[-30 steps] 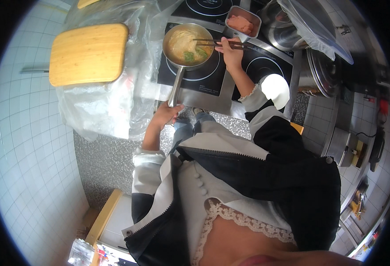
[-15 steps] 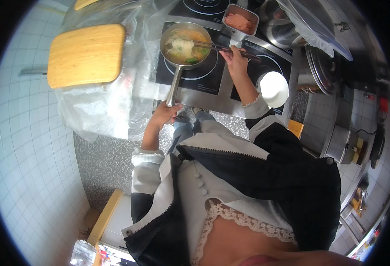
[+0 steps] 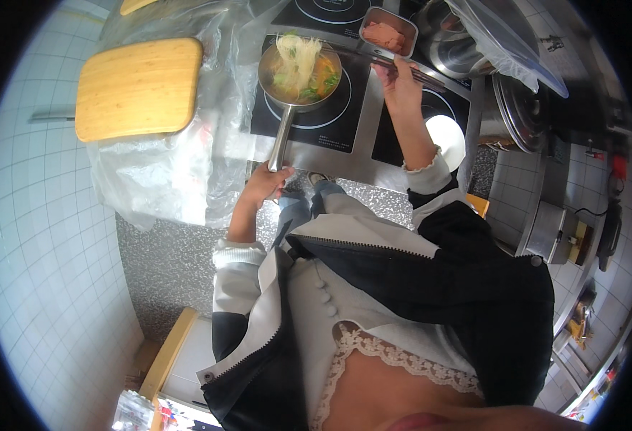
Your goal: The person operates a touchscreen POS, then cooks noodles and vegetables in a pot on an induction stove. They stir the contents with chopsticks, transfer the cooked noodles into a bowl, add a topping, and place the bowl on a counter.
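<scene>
- Cooktop [image 3: 321,138]: bare surface separates the pan [image 3: 268,90] from your right forearm.
- Pan: over the left front plate, handle reaching the steel front edge.
- White bowl [image 3: 445,141]: just beside your right forearm.
- Left hand [image 3: 266,184]: fingers wrapped around the handle's end.
- Right hand [image 3: 403,92]: fingers clamped on chopsticks [image 3: 426,77], noodles [image 3: 298,57] raised over the pan.

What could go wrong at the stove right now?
The noodles hang over the pan from chopsticks in the right hand, so they might slip and splash. The left hand grips the handle; a jerk could slop the soup. The bowl looks close to the right forearm, which might knock it.
</scene>
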Demonstrator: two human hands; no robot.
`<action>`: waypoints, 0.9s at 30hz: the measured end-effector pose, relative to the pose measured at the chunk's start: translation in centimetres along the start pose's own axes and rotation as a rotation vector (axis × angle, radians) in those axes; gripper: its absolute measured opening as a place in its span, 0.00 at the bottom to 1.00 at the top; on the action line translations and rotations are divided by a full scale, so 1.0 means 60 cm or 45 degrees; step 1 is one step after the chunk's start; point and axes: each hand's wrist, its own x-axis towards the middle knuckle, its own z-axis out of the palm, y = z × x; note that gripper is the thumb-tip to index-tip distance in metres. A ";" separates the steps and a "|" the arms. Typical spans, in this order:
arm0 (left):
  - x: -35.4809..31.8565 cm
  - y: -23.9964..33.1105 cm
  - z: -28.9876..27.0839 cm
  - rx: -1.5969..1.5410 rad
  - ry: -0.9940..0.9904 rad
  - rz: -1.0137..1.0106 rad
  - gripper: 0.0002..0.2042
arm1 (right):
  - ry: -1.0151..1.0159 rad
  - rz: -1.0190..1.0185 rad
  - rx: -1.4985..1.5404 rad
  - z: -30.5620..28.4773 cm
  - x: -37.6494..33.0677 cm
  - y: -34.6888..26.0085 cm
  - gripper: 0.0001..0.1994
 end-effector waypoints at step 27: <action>0.001 -0.001 -0.005 0.007 -0.011 0.015 0.19 | -0.678 -0.175 -1.670 0.053 -0.020 0.013 0.12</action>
